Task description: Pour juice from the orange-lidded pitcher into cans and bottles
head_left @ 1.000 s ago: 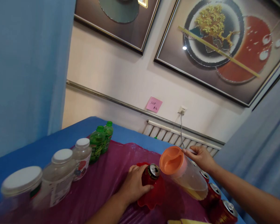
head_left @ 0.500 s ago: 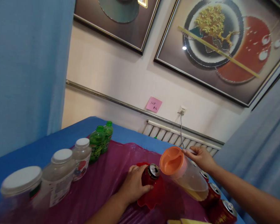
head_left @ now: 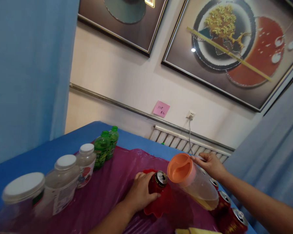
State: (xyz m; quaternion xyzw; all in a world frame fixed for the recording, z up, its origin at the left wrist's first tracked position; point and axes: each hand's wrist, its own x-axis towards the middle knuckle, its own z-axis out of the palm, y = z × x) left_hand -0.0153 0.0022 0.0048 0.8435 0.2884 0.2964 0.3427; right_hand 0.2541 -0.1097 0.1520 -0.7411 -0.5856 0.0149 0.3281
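Note:
My left hand (head_left: 142, 191) is closed around a dark red drink can (head_left: 157, 182) with an opened silver top. Under the can lies a red wavy-edged mat (head_left: 158, 206). In my right hand (head_left: 211, 165) is the handle of a clear plastic pitcher (head_left: 200, 188) with an orange lid (head_left: 180, 169). The pitcher leans over to the left, its lid close beside the can's top. Some yellowish liquid shows low in the pitcher. Whether anything flows from the lid cannot be made out.
Green bottles (head_left: 102, 149) and white-capped clear jars (head_left: 65, 182) line the left side of the purple plastic sheet (head_left: 117, 182). Several red cans (head_left: 234, 221) stand at the right. A yellow item (head_left: 197, 231) lies at the near edge. Behind are a radiator (head_left: 171, 138) and wall.
Almost nothing differs. Both hands, the can and the tilted pitcher keep their places; the view has shifted very slightly.

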